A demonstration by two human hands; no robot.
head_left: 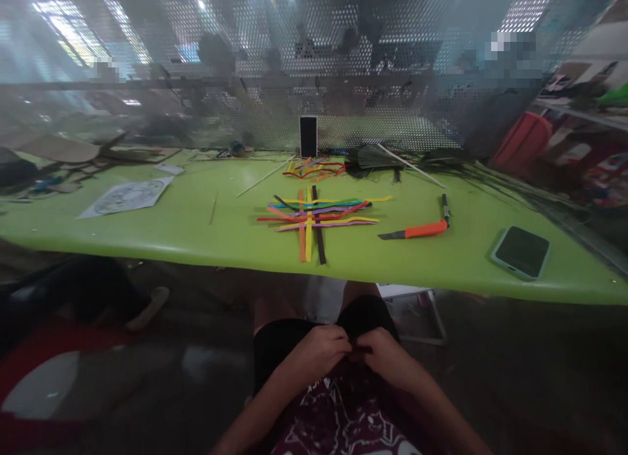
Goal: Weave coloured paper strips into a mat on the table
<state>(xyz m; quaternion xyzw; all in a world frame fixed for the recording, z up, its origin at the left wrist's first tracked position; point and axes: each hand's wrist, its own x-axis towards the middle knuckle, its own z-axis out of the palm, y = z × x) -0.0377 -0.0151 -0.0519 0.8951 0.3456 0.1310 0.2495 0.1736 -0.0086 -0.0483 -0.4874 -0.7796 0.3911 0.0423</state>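
Both hands are low over my lap, close together at the front of my dark red printed shirt (338, 416). My left hand (326, 344) is closed, its fingers curled inward. Facing it, my right hand (380, 350) is closed too, thumb and fingers pinched. What lies between the fingertips is too dark to make out. On the green table (235, 245) ahead, colourful flat strips (338, 209) lie woven: several run sideways across upright orange, yellow and dark strips (309, 245). To their right rests a knife with an orange handle (424, 230), its dark blade pointing left.
A phone (521, 251) lies at the table's right, and another phone (309, 136) stands upright at the back. Loose red and orange strips (316, 170), a thin stick (265, 177), a printed sheet (127, 196) and dark fibres (375, 157) lie around. A perforated screen (275, 101) rises behind.
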